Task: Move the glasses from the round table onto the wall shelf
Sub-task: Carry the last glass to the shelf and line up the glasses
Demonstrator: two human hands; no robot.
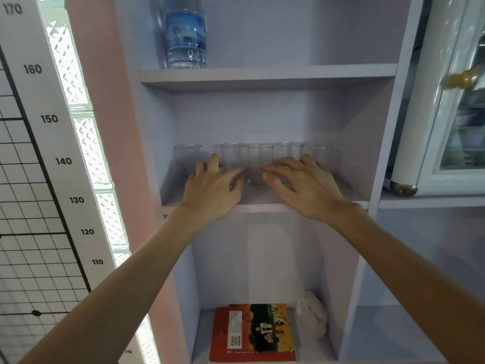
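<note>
Both bare arms stretch out far, side by side. The left hand (214, 186) and right hand (304, 186) sit palms down, fingers spread and loosely bent, index fingertips almost meeting.

Clear glasses (260, 158), upright with rims up, stand in one row on the middle shelf (262, 200), centre of frame; the leftmost is set slightly apart.

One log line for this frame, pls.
phase: placing | glasses: five upright, row on middle shelf | left hand: at second from left | right hand: at fourth | grip: unclear
</note>
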